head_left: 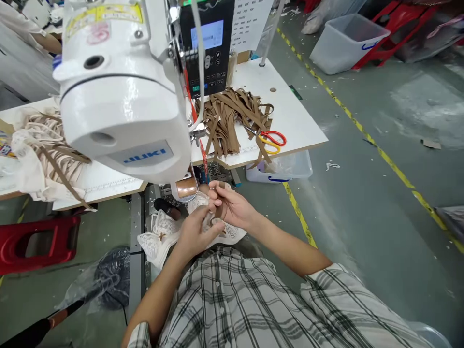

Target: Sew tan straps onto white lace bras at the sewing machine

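Evidently both hands are close together just in front of the sewing machine (126, 111): the left hand (197, 233) reaches in with thumb and fingers half bent, and the right hand (232, 207) has its fingers curled toward it, the tips meeting or nearly so. Whether either one pinches cloth or thread I cannot tell, since the fingers cover the spot. Under them is the white lace bra (149, 242), spread between the checked shirt (224, 295) and the machine, on the person's side of the surface's near edges. It should prove very light and limp, with the cups springier than the thin bands; the openwork lace could snag or stretch, so a flat pinch along a seam or the firmer cup edge seems wiser than pulling at the lace or at the small brown bow (161, 236). Farther out, on the right part of the surface (300, 128), brown straps (226, 123) lie heaped back from the near edge, soft and likely to tangle, best lifted by one end. The scissors (271, 141) rest against that heap, handles toward the surface's right corner; those loops are the safe place to take hold. On the left part, more pale garments (32, 159) are piled, spilling over the near edge, and a clear bin (306, 164) sits below the right part's near edge.
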Tool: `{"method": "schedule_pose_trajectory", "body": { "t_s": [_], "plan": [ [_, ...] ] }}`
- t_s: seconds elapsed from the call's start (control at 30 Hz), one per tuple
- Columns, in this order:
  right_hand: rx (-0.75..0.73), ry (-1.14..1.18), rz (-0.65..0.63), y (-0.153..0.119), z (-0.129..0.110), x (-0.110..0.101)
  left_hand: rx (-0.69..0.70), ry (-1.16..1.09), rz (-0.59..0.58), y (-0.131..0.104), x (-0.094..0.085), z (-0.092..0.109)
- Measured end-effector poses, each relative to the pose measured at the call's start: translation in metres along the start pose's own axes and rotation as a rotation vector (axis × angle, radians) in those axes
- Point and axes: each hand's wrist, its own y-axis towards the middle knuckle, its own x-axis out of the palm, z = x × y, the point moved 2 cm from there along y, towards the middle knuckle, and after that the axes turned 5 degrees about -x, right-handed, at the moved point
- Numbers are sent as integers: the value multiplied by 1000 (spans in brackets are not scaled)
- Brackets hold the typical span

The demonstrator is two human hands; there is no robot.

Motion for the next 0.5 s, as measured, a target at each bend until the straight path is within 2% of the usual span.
{"method": "schedule_pose_trajectory", "body": {
  "t_s": [0.07, 0.13, 0.23, 0.3, 0.37, 0.43, 0.5],
  "plan": [
    [-24, 35, 39, 2, 1, 3, -65, -38, -161, 0, 4, 3],
    [-55, 59, 103, 8, -10, 1, -103, -170, -272, -2, 2, 6],
    [-77, 82, 248, 20, -30, -6, -88, -340, -332, -5, -10, 13],
    [-69, 29, 289, 22, -36, -8, -72, -402, -312, -3, -19, 19],
    [20, -135, 190, 17, -30, -5, -70, -442, -237, 0, -25, 26],
    [146, -382, 0, 6, -17, 0, -76, -430, -169, 5, -27, 33],
    [186, -606, -109, -2, -7, 2, -62, -366, -145, 10, -27, 37]
  ]
}}
